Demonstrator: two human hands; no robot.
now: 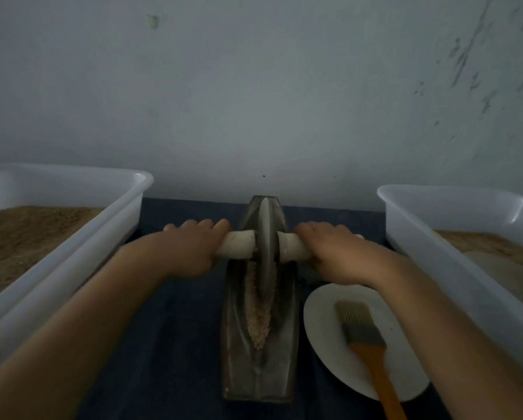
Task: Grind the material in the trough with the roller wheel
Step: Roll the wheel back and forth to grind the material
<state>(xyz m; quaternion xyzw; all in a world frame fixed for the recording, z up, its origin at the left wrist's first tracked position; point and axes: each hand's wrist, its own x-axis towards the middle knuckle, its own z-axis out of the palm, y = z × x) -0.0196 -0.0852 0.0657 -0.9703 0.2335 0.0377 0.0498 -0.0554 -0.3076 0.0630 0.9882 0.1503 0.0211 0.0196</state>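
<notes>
I see the trough (258,353) in the lower centre of the frame, a dark boat-shaped vessel whose long axis runs from the bottom edge up toward the wall. The roller wheel (267,253) stands upright on edge in its groove, past the middle toward the far end, with its pale handle (239,244) crossing the trough from left to right. Coarse tan material (258,324) lies along the groove on the near side of the wheel.

My left hand (190,248) wraps the handle left of the wheel, fingers curled over the top. My right hand (333,251) grips it on the other side the same way; the handle's tip peeks out past the knuckles.

Little groove remains beyond the wheel before the wall; the near half lies open. Dark cloth (175,344) shows on both sides.

At lower right, just beside the trough, a white plate (324,334) holds a brush (366,338) with an orange grip. White tubs flank everything: the left tub (72,256) holds brown grainy matter, the right tub (454,265) something similar, though the dim light leaves me unsure.
</notes>
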